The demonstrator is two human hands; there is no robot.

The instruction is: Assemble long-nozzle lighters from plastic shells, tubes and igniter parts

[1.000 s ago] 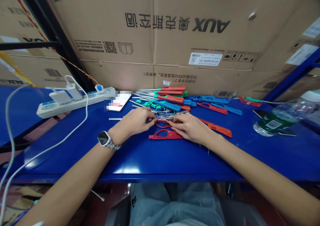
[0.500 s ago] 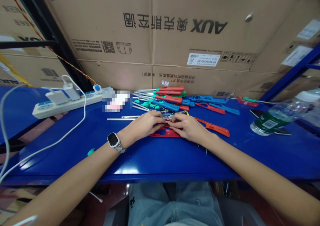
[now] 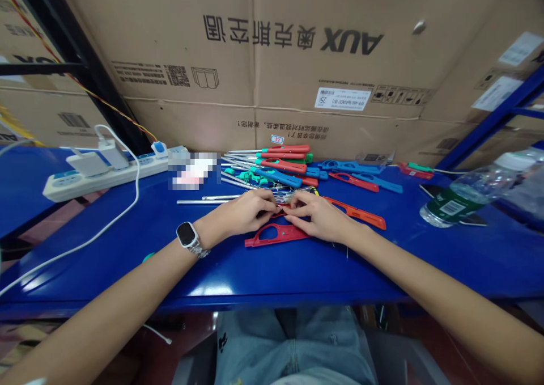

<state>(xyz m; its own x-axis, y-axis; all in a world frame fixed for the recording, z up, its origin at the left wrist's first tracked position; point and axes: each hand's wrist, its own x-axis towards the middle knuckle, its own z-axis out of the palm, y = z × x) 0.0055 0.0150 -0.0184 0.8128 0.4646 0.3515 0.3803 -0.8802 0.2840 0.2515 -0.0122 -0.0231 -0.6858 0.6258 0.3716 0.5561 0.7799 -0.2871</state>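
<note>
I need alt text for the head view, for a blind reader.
A person's left hand and right hand work at small parts on a blue table, beside a red plastic casing. Farther back lie colourful handles with metal rods.

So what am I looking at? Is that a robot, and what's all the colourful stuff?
No robot here! These are a person's own bare hands, seen by a camera worn on the head, looking forward and down. The left hand and right hand come close together, fingers around something too small to make out. Nearby lies a red plastic piece, partly hidden by the right hand. Beyond is a pile of red and blue handles with metal rods. Everything is on a blue table, with a bottle to the right.
</note>
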